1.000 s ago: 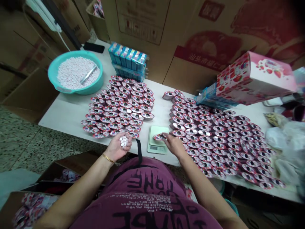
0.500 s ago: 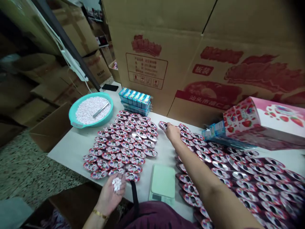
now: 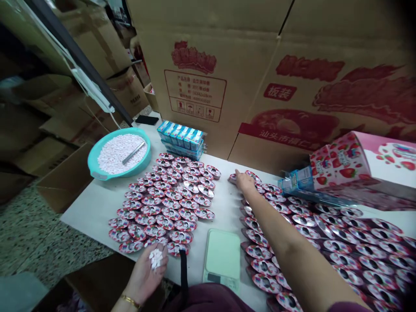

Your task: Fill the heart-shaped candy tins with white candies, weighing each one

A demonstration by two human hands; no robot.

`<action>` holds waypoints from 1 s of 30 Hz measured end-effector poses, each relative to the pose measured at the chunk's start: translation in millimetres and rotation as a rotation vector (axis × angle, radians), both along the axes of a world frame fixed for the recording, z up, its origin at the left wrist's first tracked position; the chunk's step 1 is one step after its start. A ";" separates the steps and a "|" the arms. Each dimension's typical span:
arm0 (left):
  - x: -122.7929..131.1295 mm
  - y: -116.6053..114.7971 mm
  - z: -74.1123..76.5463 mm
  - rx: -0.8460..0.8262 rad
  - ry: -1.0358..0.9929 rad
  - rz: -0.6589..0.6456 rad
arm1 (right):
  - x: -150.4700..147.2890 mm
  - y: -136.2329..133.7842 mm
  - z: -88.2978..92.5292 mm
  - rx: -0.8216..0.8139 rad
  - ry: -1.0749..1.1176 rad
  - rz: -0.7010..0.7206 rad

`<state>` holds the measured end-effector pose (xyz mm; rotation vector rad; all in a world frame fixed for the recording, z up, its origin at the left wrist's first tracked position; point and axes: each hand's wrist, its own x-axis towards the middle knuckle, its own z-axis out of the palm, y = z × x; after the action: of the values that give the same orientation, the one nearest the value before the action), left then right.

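Note:
My left hand [image 3: 150,268] is palm up near the table's front edge, its cupped fingers holding a small heap of white tablets [image 3: 156,258]. At the far side of the table, my right hand [image 3: 246,182] has its fingers on a small oval-topped pack [image 3: 232,178]; the grip is partly hidden. Red-and-white packs of the same kind [image 3: 171,196] stand in rows on the left, several with pale openings. A larger group of packs [image 3: 304,220], with dark round openings, spreads to the right, partly under my right forearm.
A turquoise basin [image 3: 92,167] full of white tablets, with a metal scoop [image 3: 133,153] in it, sits at left. A pale green scale [image 3: 222,253] lies between the groups. Blue wrapped boxes [image 3: 182,138], a phone [image 3: 147,120], a strawberry-print box [image 3: 338,160] and a large carton [image 3: 240,86] stand behind.
The pack that was in my right hand now stands at the left group's far right corner. My right hand has moved right to another pack. My left hand still holds the tablets.

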<state>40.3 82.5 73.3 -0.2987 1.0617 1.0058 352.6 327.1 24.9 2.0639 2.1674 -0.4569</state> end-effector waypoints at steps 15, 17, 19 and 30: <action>40.5 6.7 25.8 0.185 -0.348 -0.114 | -50.2 -228.9 22.9 -0.097 -0.120 0.342; 46.4 7.0 25.7 0.178 -0.364 -0.177 | -55.0 -245.4 20.1 -0.152 -0.131 0.284; 50.4 4.8 24.1 0.148 -0.372 -0.229 | -59.9 -254.5 29.1 -0.156 -0.081 0.218; 34.3 -16.2 -20.4 -0.060 -0.029 -0.145 | -146.6 -278.5 75.9 0.006 0.305 0.287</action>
<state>74.5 66.3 52.9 -0.2800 1.0731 0.8393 206.1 48.6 100.8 1.7374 2.5838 -0.7717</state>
